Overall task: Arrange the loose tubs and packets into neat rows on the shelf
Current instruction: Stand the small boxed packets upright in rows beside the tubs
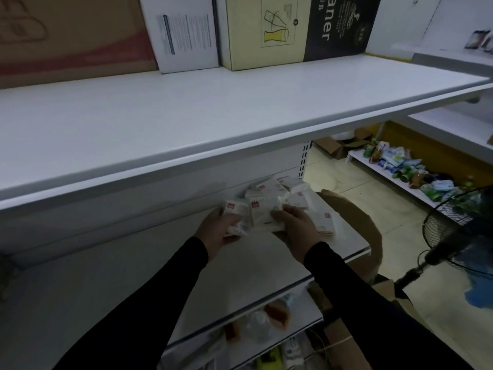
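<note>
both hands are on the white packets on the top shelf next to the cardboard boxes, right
Not quite. The left hand and right hand are on the white packets, but on the middle shelf, below the boxes' shelf, as the head view shows.

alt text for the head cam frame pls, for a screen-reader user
Both hands, left hand and right hand, grip white packets heaped on the middle shelf of a white store rack. Cardboard boxes stand on the shelf above; a black fan stands at right.
</note>
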The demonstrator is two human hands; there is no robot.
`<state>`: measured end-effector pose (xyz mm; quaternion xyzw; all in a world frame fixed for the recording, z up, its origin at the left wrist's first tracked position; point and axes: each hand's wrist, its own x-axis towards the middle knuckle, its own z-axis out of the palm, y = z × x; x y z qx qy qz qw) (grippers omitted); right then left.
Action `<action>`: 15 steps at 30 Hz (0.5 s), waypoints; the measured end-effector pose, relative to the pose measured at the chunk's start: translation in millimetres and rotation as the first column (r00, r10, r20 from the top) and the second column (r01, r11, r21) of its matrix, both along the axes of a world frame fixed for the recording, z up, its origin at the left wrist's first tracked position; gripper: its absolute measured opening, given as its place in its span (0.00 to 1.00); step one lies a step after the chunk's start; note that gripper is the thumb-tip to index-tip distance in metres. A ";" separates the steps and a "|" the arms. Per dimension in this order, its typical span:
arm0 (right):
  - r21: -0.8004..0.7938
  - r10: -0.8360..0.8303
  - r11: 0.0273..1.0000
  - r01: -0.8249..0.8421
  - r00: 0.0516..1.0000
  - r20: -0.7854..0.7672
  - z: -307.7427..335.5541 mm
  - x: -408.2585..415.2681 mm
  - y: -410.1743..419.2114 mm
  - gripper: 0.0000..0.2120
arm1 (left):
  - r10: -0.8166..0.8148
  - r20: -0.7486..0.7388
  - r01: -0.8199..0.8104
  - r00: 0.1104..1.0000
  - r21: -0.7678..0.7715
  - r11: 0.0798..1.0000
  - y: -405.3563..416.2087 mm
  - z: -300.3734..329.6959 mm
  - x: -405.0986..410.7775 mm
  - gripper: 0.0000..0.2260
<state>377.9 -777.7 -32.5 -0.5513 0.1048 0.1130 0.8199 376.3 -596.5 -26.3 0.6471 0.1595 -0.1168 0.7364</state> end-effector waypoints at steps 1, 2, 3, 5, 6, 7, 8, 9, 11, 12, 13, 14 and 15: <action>-0.031 0.000 1.000 -0.001 1.000 -0.014 -0.5 -0.5 5.0 0.11 | 0.013 -0.006 -0.014 1.000 -0.056 0.998 -0.6 -0.1 -3.9 0.05; -0.076 -0.004 0.997 0.002 1.000 -0.021 -1.6 -0.2 10.0 0.11 | 0.017 -0.015 -0.019 1.000 -0.112 0.994 -0.5 -2.3 -6.5 0.05; -0.136 -0.006 0.991 0.003 1.000 -0.017 -0.8 -1.6 14.6 0.11 | 0.011 -0.022 -0.015 1.000 -0.160 0.987 -0.2 -3.5 -9.5 0.06; -0.242 -0.005 0.970 0.005 1.000 0.001 -1.8 -2.7 21.1 0.11 | -0.009 -0.008 0.007 1.000 -0.187 0.982 2.5 -7.8 -12.3 0.11; -0.273 0.009 0.962 -0.006 1.000 0.007 -1.7 -3.9 23.4 0.10 | -0.014 0.003 0.015 1.000 -0.168 0.986 3.9 -10.1 -12.8 0.14; -0.302 0.033 0.953 -0.028 0.999 0.013 -0.1 -5.4 25.3 0.08 | -0.010 0.012 0.011 1.000 -0.149 0.989 5.1 -11.1 -13.4 0.16; -0.334 0.066 0.941 -0.056 0.998 0.019 1.6 -6.8 27.2 0.06 | -0.002 0.020 0.004 1.000 -0.125 0.992 6.1 -11.9 -13.5 0.17; -0.368 0.107 0.925 -0.091 0.994 0.023 4.4 -8.5 28.9 0.05 | 0.006 0.024 -0.003 1.000 -0.104 0.995 6.2 -12.3 -14.1 0.17; -0.425 0.166 0.895 -0.138 0.986 0.028 8.1 -7.0 28.9 0.04 | 0.021 0.031 -0.019 0.999 -0.063 0.998 6.4 -12.3 -14.2 0.16; -0.472 0.173 0.872 -0.132 0.984 0.046 8.3 -2.9 27.1 0.04 | 0.033 0.033 -0.031 0.999 -0.057 0.998 7.5 -12.5 -14.2 0.15; -0.576 0.175 0.813 -0.088 0.980 0.097 7.8 3.6 23.2 0.05 | 0.042 0.033 -0.040 0.999 -0.061 0.997 9.0 -11.7 -14.8 0.13; -0.706 0.180 0.708 -0.006 0.968 0.172 6.7 12.0 18.5 0.06 | 0.045 0.036 -0.043 0.998 -0.065 0.997 11.3 -11.3 -14.9 0.10; -0.810 0.181 0.579 0.097 0.953 0.243 6.0 21.3 12.8 0.10 | 0.048 0.036 -0.045 0.998 -0.067 0.997 14.1 -10.6 -15.5 0.08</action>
